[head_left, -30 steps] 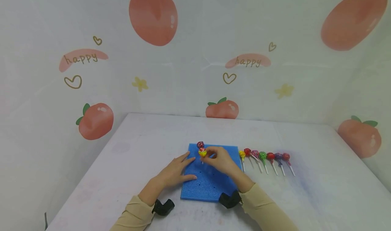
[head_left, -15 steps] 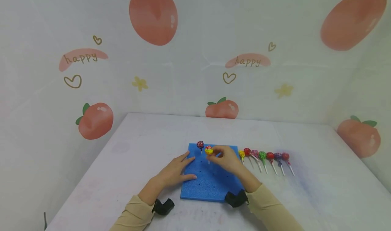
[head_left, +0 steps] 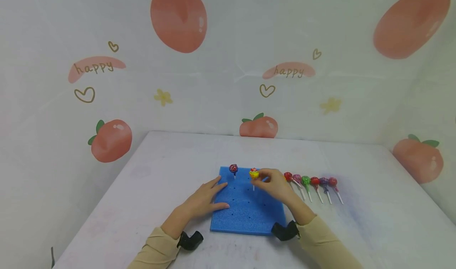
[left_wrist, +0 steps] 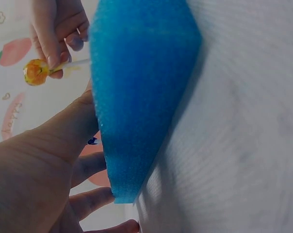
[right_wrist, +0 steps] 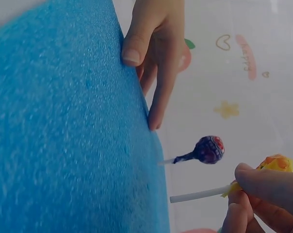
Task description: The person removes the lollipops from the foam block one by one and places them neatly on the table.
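Note:
A blue foam board (head_left: 246,223) with small holes lies on the table. My left hand (head_left: 204,199) rests on its left side, fingers spread and straight. Between thumb and fingers my right hand (head_left: 277,186) pinches a yellow lollipop (head_left: 254,175), upright over the back part of the board. In the right wrist view, the tip of its white stick (right_wrist: 197,195) appears just off the foam surface. A dark purple-and-red lollipop (head_left: 233,169) stands in the board near the back left corner, its stick pushed into the foam.
To the right of the board lies a row of lollipops, among them a green one (head_left: 306,180) and a purple one (head_left: 323,182). My right hand hides the row's left end. Black wrist cameras (head_left: 190,241) sit on both wrists. A printed cloth wall stands behind.
My right hand has carried the yellow lollipop rightward over the board, away from the dark one. It now covers the yellow lollipop at the row's left end. The left hand has stayed put.

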Available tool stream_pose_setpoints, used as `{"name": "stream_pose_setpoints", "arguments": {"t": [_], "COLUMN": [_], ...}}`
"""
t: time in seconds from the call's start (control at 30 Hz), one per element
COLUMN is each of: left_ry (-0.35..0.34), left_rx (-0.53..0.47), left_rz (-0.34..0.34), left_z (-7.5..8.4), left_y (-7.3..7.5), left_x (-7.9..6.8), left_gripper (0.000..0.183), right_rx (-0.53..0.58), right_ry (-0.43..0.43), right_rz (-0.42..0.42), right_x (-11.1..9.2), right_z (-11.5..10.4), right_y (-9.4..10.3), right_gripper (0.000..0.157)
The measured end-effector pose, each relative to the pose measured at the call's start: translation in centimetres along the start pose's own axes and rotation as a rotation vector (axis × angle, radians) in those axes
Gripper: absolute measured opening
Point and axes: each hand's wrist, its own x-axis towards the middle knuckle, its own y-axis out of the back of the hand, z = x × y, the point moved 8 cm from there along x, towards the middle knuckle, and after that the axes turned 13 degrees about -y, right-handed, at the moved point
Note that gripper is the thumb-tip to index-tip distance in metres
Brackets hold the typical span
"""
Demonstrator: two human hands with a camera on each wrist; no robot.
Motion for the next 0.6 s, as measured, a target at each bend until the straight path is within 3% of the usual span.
{"name": "stream_pose_setpoints", "arguments": {"t": [0.27,0.6], "left_ry": [-0.009,-0.011], "left_rx": [-0.006,-0.009], "left_rz": [-0.003,-0.005], "left_z": [-0.3,-0.2], "left_y": [-0.2,-0.2], "left_x": [0.0,0.0], "left_gripper": [0.069,0.069], "right_rx": [-0.036,-0.056], "right_ry": [0.014,0.005], "right_rz": [0.053,0.061], "right_x": [-0.3,-1.1], "right_z": [0.9,1.7], "right_y": [1.3,2.8], "right_gripper": [0.019,0.02]}}
